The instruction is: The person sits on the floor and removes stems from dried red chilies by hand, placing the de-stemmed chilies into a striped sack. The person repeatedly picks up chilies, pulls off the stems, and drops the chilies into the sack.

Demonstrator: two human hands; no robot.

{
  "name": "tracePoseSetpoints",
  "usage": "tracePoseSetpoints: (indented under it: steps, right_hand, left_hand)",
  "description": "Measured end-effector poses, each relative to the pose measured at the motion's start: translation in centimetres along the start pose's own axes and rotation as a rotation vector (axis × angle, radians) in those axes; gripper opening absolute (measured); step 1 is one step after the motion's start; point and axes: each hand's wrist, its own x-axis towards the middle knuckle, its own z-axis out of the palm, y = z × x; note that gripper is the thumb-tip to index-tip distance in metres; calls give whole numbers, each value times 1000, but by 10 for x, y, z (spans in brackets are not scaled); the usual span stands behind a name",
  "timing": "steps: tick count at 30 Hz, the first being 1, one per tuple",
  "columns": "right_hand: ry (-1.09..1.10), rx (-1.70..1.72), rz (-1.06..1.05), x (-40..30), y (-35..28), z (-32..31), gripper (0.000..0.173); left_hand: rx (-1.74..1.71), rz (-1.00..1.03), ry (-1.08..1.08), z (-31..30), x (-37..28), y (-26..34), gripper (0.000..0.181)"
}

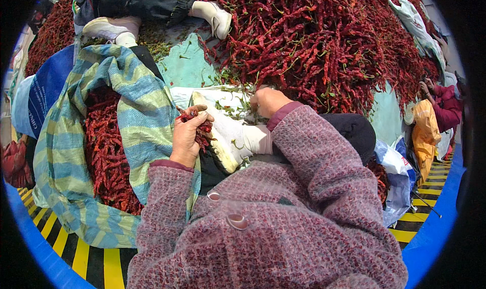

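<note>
A bunch of dried red chili peppers [202, 135] is gripped in my left hand [185, 141], beside the opening of a green-and-blue striped woven sack [146, 88]. Inside that sack lie many stemless-looking red chilies [108, 156]. My right hand [270, 102] has its fingers curled at the near edge of a large heap of dried red chilies [307, 42], many with green stems. Its fingertips are turned away, so what they hold is hidden. Loose green stems [231, 110] are scattered on a white sheet [186, 95] between my hands, and my white shoe [224, 135] rests just below.
Another person's legs and white shoes [216, 19] extend along the top left. A pale green ground sheet [186, 63] lies under the heap. At right are a blue-and-white bag [393, 175], an orange bag [425, 125] and another person's maroon sleeve [448, 103]. Yellow-and-black stripes [81, 256] border the floor.
</note>
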Motion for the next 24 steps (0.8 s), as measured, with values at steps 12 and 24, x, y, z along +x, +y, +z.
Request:
tracePoseSetpoints:
  steps: [12,24]
  right_hand:
    - [354,127,15,47,-17,16,14]
    - [446,461,178,68,-11,13,18]
  left_hand:
    - [-23,14,19,-1,2,1,12]
    - [-82,-71,41,6,12,4,15]
